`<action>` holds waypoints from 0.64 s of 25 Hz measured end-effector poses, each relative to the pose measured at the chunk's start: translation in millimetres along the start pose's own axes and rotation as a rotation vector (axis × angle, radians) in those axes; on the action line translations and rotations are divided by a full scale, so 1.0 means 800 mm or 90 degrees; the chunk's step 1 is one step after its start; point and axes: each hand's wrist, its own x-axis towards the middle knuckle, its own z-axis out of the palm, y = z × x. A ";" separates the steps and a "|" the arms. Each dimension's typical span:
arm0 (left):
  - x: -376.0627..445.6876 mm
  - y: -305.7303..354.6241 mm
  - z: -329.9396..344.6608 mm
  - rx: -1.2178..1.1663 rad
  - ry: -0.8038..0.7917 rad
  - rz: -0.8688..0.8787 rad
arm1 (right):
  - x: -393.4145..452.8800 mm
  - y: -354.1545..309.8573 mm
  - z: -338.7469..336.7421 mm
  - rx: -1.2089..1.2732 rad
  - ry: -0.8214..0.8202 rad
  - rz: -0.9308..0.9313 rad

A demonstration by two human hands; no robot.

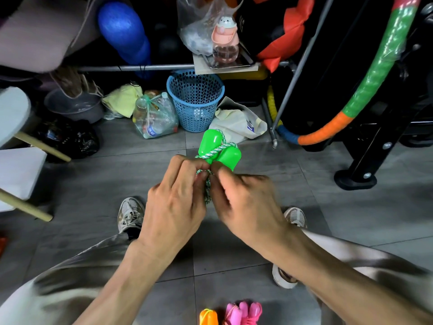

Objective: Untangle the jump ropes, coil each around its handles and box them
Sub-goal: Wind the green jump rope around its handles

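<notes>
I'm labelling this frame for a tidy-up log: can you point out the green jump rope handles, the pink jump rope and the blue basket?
green jump rope handles (210,143): head view, upper end of the left handle.
pink jump rope (243,313): head view, its bunched handles.
blue basket (195,102): head view, perforated front wall.

Grey floor tiles (246,261) run to a cluttered metal rack (140,67); a blue mesh basket (195,102), a bag of bottles (154,118) and black gym equipment (365,127) stand behind.
</notes>
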 end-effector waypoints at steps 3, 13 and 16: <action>0.000 -0.004 0.004 -0.057 -0.023 -0.016 | -0.003 -0.001 0.003 -0.031 -0.069 0.029; 0.006 -0.001 0.007 -0.201 -0.079 -0.058 | 0.001 0.012 -0.017 0.324 -0.255 0.356; 0.010 0.003 0.007 -0.250 -0.147 -0.060 | 0.005 0.022 -0.027 0.482 -0.256 0.469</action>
